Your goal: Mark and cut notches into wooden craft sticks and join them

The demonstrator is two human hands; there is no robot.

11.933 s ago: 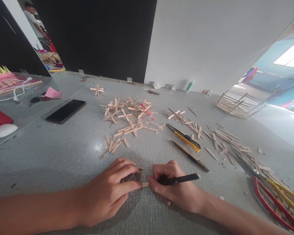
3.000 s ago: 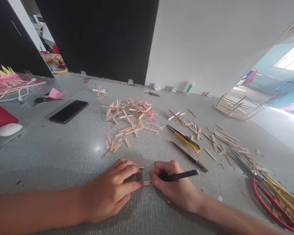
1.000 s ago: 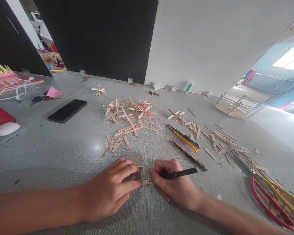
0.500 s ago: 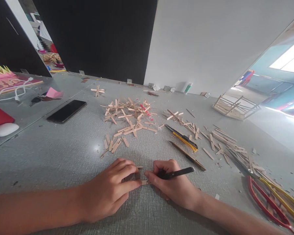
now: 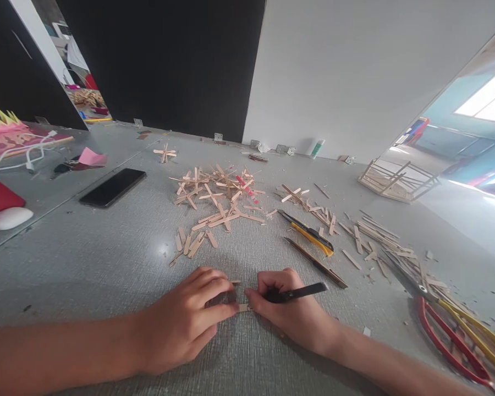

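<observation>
My left hand [image 5: 190, 319] lies on the table, its fingertips holding down a small flat wooden craft stick [image 5: 243, 307]. A second stick end [image 5: 235, 282] shows at the upper fingers of that hand. In a writing grip, my right hand [image 5: 291, 311] is closed on a slim black pen-like tool [image 5: 309, 289]. The tool's tip is hidden behind the fingers, beside the right end of the stick, so I cannot tell if it is a pen or a craft knife. Short craft stick pieces [image 5: 196, 242] lie just beyond my left hand.
A yellow-black box cutter [image 5: 309, 234] and a narrow metal blade-like tool [image 5: 317, 263] lie ahead. Red-and-yellow scissors [image 5: 449, 330] rest at right by stick scraps [image 5: 379, 234]. Glued stick crosses [image 5: 225, 190], a phone [image 5: 113, 187] and a stick frame [image 5: 398, 180] are farther off.
Hardly anything differs. My right fingertips have shifted very slightly right at the stick's end; my left hand stays in place.
</observation>
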